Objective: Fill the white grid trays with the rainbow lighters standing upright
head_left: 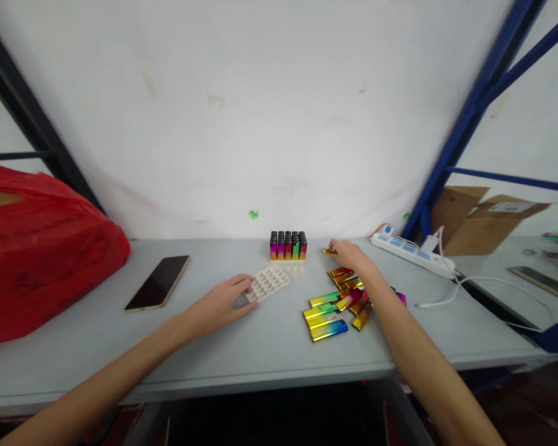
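Observation:
My left hand (230,296) pinches the left edge of a white tray (270,282) with rows of small compartments, which lies at an angle on the table. Farther back, my right hand (346,253) is closed on a shiny lighter, its gold end (328,251) sticking out to the left of the fingers. Behind the tray stands a block of upright lighters (288,246) with black tops, packed in rows in a white holder. Beneath my right forearm lies a loose pile of metallic lighters (348,300), partly hidden by the arm. Several yellow-green and blue ones (325,319) lie side by side nearer me.
A phone (159,282) lies on the grey table (204,362) at left, beside a big red plastic bag (41,248). At back right are a white power strip (413,254) with a trailing cable (483,279), a blue post (465,136) and an open cardboard box (474,223).

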`<state>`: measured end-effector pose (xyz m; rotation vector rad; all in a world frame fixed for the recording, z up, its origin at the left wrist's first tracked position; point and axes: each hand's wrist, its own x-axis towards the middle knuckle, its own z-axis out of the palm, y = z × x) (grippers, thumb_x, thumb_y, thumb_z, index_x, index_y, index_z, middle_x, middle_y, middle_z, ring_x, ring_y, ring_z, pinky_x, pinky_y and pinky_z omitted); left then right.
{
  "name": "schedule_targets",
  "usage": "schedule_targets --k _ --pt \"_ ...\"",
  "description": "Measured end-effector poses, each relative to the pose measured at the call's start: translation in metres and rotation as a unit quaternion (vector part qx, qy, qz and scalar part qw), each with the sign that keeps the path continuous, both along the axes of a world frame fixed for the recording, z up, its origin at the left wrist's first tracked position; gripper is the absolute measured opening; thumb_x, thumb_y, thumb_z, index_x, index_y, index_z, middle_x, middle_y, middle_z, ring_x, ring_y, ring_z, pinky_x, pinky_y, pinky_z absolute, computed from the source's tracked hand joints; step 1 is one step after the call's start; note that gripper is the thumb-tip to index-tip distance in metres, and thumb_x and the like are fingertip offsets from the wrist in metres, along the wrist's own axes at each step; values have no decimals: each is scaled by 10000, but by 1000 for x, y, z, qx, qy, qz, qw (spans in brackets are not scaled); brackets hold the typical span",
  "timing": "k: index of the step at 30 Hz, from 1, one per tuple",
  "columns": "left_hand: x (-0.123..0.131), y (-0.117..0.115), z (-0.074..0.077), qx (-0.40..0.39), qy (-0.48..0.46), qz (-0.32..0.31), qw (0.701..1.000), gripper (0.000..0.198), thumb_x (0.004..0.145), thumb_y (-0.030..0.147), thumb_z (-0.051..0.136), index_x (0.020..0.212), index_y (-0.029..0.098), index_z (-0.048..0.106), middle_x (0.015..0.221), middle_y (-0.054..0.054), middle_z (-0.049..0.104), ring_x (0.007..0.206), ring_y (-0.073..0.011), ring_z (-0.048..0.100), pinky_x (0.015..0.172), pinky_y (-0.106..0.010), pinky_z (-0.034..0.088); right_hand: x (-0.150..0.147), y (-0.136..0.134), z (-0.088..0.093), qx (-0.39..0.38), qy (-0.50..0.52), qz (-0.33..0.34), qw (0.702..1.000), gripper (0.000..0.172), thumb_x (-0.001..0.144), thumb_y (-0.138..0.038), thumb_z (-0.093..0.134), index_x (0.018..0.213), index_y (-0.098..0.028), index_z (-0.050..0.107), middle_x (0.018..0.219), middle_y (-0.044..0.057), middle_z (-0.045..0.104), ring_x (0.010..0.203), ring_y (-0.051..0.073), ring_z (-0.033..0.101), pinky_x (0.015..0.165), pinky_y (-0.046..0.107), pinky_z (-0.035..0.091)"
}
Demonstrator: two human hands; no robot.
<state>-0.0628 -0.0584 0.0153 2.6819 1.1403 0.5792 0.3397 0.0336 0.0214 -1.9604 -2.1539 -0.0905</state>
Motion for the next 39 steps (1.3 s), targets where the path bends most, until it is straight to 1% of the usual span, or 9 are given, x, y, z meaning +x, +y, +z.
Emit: schedule_targets --k 4,6,9,13,16,20,25,31,39 --pt "25 29 5 23 14 -38 999 259 999 414 579 1143 225 683 1454 -126 538 1190 -283 670 1114 -417 508 -8 -1 9 46 73 46 995 295 1008 -302 625 1278 -190 660 936 90 781 859 210 699 794 281 469" --pt "35 45 5 43 29 -40 998 274 1002 404 571 1174 223 684 1378 -134 557 1176 -291 656 1102 -436 503 -14 -2 13 86 144 104 980 279 1023 -359 594 1227 -188 677 877 49 763 794 185 665 770 270 451" --pt "45 65 4 45 41 -57 997 296 991 438 594 1166 218 688 1219 -122 620 1128 -300 640 1053 -441 506 -27 -4 16 124 270 167 940 370 1002 -493 572 1160 -188 709 816 8 717 693 155 589 701 265 430" --pt "49 77 0 33 2 -82 996 308 951 505 659 1080 227 696 1143 -91 641 1089 -286 621 1022 -415 495 -44 -9 21 108 431 163 881 508 853 -648 693 1074 -191 706 629 -57 558 562 134 468 563 256 372" --pt "48 77 -2 21 -23 -84 996 317 961 523 663 1072 226 680 1145 -84 633 1104 -277 609 1024 -406 490 -52 -11 27 105 508 162 840 543 785 -720 735 870 -188 675 585 -55 497 547 125 434 534 260 354" --pt "47 74 -5 6 -42 -84 996 311 978 522 651 1076 228 668 1148 -81 630 1115 -272 608 1033 -410 492 -60 -13 31 109 548 176 811 598 835 -805 633 785 -209 605 632 -24 540 592 136 501 575 274 443" --pt "49 73 -8 17 -51 -83 995 311 980 523 643 1073 228 669 1146 -87 638 1111 -279 609 1035 -422 497 -78 -21 27 5 580 244 777 588 868 -816 581 887 -229 561 703 -29 576 606 136 560 619 294 523" --pt "50 75 -12 28 -47 -67 996 316 989 514 624 1095 221 677 1172 -110 649 1132 -297 613 1049 -445 499 -101 -30 16 -71 603 245 756 566 850 -801 630 899 -255 488 607 -113 331 462 84 284 431 223 279" --pt "49 74 -18 8 -83 -56 995 345 961 541 656 1102 230 705 1236 -115 646 1194 -298 612 1105 -445 490 -115 -38 11 -142 625 190 744 719 827 -941 456 646 -248 387 538 -79 255 465 91 181 444 257 145"
